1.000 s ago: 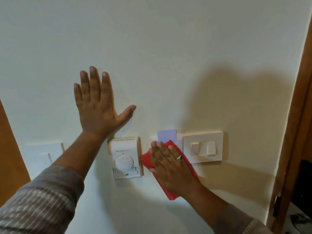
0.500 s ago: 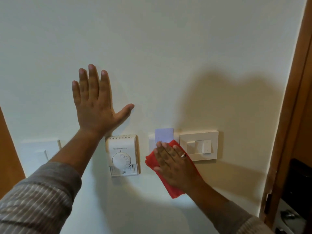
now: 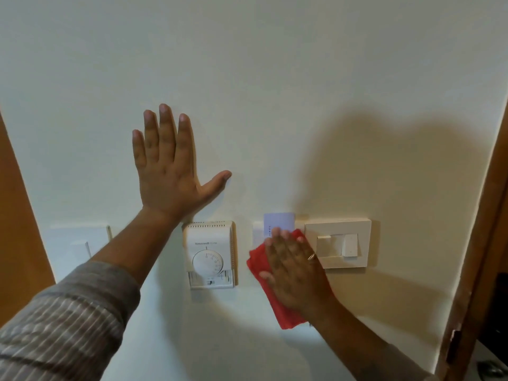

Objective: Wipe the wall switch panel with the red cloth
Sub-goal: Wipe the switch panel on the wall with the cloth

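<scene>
Against the wall, the right hand [image 3: 295, 270] presses flat on the red cloth [image 3: 283, 309]; left hand [image 3: 170, 171] spread.

Card holder panel [image 3: 258, 232] mostly hidden under right hand [image 3: 295, 268] and red cloth [image 3: 286, 312]; left plate [image 3: 79, 243] blurred.

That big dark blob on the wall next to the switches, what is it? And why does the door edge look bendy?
Head view: the blob is a shadow, cast on the wall above the switch panel, likely by the person; the wide-angle lens bows the door frame; the right hand on the red cloth looks slightly blurred.
</scene>
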Demonstrator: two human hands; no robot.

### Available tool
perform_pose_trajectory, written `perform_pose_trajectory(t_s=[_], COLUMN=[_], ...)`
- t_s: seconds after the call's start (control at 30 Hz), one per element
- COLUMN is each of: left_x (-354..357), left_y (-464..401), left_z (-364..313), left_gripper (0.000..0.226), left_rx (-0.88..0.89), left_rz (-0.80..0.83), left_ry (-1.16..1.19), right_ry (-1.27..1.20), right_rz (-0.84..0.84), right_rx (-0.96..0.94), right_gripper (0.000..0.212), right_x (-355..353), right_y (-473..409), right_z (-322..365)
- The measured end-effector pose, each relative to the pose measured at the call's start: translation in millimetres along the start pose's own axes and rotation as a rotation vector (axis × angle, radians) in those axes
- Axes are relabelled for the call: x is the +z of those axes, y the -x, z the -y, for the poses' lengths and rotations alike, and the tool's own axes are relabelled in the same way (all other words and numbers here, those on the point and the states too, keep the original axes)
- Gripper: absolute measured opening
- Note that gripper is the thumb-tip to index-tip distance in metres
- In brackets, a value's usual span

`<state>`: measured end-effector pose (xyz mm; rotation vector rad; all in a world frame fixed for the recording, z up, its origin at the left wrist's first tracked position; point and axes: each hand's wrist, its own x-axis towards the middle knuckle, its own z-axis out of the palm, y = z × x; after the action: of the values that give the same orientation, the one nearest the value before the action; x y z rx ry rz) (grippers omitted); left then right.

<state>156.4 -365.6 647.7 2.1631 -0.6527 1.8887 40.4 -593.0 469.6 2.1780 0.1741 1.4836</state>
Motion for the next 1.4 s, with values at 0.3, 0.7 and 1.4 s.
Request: perform_pose_trajectory(t_s=[0.3, 0.7, 1.4], left_x=[-1.0, 0.5, 0.8], left_y=[-0.4, 0.5, 1.6], left_z=[-1.0, 1.1, 0.0], left_gripper=[0.112, 0.111, 0.110], left_rx=[-0.012, -0.005, -0.012], left_rz=[0.000, 0.000, -0.001], left_ry=[0.004, 0.015, 0.017], right_ry=[-0.013, -0.061, -0.015], right_rz=[0.023, -0.020, -0.006], right_rx=[-0.209, 0.110, 0.117], right_gripper=[0.074, 0.073, 0.074], right_x=[11.4, 12.8, -3.8], right_y=[-10.4, -2.0, -10.5], right_z=[13.7, 30.8, 1.5])
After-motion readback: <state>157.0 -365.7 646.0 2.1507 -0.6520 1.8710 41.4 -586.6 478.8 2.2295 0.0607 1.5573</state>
